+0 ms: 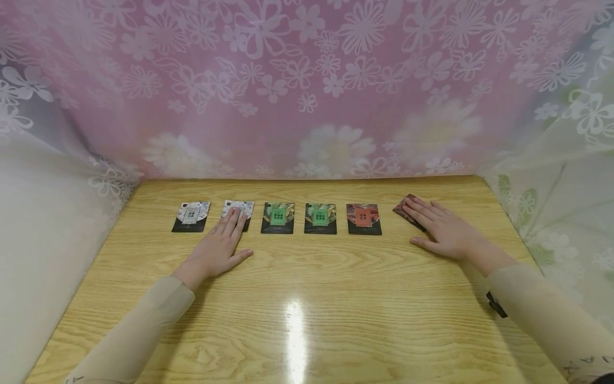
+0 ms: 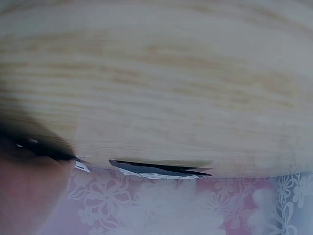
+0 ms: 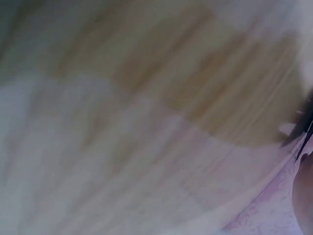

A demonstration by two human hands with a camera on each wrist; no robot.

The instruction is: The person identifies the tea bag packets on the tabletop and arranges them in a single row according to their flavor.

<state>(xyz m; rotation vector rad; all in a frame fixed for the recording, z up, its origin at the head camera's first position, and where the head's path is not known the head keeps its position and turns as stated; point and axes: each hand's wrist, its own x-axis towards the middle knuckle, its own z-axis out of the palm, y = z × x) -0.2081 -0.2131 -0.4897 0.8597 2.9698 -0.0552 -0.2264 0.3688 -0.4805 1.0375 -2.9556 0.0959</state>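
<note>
A row of flat sachets lies across the far part of the table. My left hand (image 1: 218, 248) rests with straight fingers on a white-and-black sachet (image 1: 247, 205), second from the left, thumb spread on the wood. At the right end, my right hand (image 1: 443, 232) lays its extended fingers over a tilted dark red sachet (image 1: 404, 211), covering much of it; the thumb sits apart on the table. The left wrist view catches a sachet edge (image 2: 161, 170) beside the hand. A dark sachet edge (image 3: 304, 129) shows by the hand in the right wrist view.
Between the hands lie two green sachets (image 1: 277, 226) and a red one (image 1: 363, 230); another white-and-black sachet (image 1: 188, 227) is at far left. The wooden table (image 1: 297, 277) meets a pink floral curtain (image 1: 268, 117) behind, with pale cloth on both sides.
</note>
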